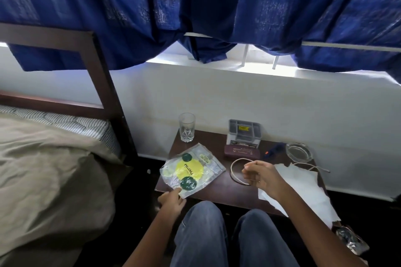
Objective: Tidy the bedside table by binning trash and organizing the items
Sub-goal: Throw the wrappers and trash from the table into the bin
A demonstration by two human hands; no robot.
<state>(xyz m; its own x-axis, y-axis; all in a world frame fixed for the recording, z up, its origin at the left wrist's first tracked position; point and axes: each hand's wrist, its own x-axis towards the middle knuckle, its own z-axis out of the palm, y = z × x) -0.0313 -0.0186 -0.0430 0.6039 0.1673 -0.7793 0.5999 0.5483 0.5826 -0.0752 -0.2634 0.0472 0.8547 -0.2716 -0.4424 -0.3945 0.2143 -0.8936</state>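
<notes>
Most of the tidying remains: the bedside table (219, 191) is cluttered, nothing visibly binned.

White paper (303, 186) sprawls over its right edge; a clear plastic wrapper (192, 169) covers the front left; a grey organizer (244, 131), maroon case (242, 152), glass ashtray (298, 151) and drinking glass (186, 127) stand behind. Left hand (172, 200) pinches the wrapper's near corner at the table edge. Right hand (261, 174) hovers above the table, fingers loosely curled around a thin cord loop (235, 171).
</notes>
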